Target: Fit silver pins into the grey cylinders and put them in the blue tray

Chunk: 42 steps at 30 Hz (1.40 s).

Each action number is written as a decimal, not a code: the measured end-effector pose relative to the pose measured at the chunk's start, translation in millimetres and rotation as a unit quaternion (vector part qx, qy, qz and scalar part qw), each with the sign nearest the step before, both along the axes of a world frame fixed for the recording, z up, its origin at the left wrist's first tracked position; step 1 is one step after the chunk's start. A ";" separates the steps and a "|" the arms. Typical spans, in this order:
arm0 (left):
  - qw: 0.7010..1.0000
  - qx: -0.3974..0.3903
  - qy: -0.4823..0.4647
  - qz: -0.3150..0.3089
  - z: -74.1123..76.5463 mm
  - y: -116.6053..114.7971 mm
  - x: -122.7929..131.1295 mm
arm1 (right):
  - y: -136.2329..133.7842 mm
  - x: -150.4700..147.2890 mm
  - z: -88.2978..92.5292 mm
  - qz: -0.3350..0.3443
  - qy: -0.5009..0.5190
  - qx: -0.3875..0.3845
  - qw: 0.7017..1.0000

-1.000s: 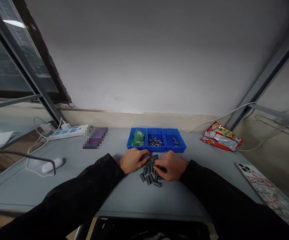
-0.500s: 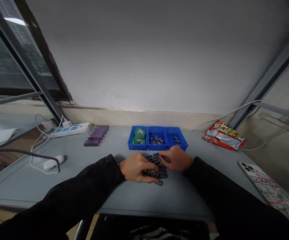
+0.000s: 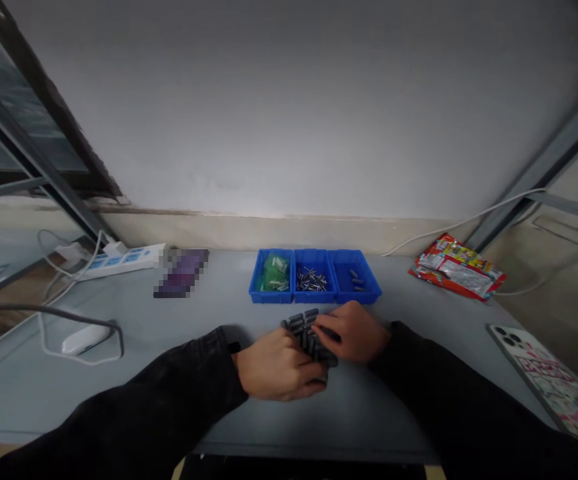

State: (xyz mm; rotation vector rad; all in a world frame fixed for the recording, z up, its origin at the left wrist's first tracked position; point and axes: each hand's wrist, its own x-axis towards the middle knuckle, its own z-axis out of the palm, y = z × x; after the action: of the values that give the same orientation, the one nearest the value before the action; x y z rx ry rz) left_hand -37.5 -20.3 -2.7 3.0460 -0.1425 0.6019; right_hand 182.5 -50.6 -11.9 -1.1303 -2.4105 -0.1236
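Both hands are on the pile of small dark grey cylindrical parts, which lies mid-worktop, nearer the front edge than the back, just in front of the bins.

Left hand: palm down, fingers curled against the near-left side of the pile and touching it. Can't tell if it's pinching a part or only cupping the heap.

Right hand: palm down at the pile's right side, fingertips bent in onto the top parts. Grip is hidden by the fingers, so can't tell either. The two hands are close together with only the pile between them. Black sleeves on both arms.

Row of three blue plastic bins, side by side and touching, sits toward the back edge at centre:
- left bin: green pieces
- middle bin: thin metal pins
- right bin: a few grey bits, too small to identify

Rest of the grey worktop:
- white power strip at the back-left corner, cables trailing off
- white oval device near the left edge
- red foil snack packet at the back-right corner
- phone in a patterned case at the right edge, face down
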 end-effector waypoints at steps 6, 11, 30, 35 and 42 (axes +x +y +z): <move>0.998 0.014 -0.066 -0.015 -0.6 -3.5 0.4 | -0.3 -3.6 -3.2 0.007 0.048 0.022 0.999; 0.986 -0.005 -0.166 0.005 6.4 6.0 -2.7 | -2.1 -3.8 4.3 0.052 0.122 0.028 0.991; 0.967 -0.135 -0.195 0.092 6.7 24.6 -9.4 | -7.4 -7.7 8.2 0.055 0.112 0.098 0.987; 0.966 -0.132 -0.196 0.108 4.6 25.4 -8.9 | -4.9 -11.1 4.6 0.062 0.104 0.108 0.987; 0.953 -0.146 -0.230 0.135 4.4 24.8 -7.4 | -5.0 -11.6 -0.2 -0.002 0.135 0.145 0.980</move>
State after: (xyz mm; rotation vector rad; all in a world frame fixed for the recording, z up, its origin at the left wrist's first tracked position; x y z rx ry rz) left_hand -45.0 4.5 1.7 2.6046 0.3287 1.2214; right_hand 170.9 -55.6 -12.1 -0.9514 -2.0703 -0.2930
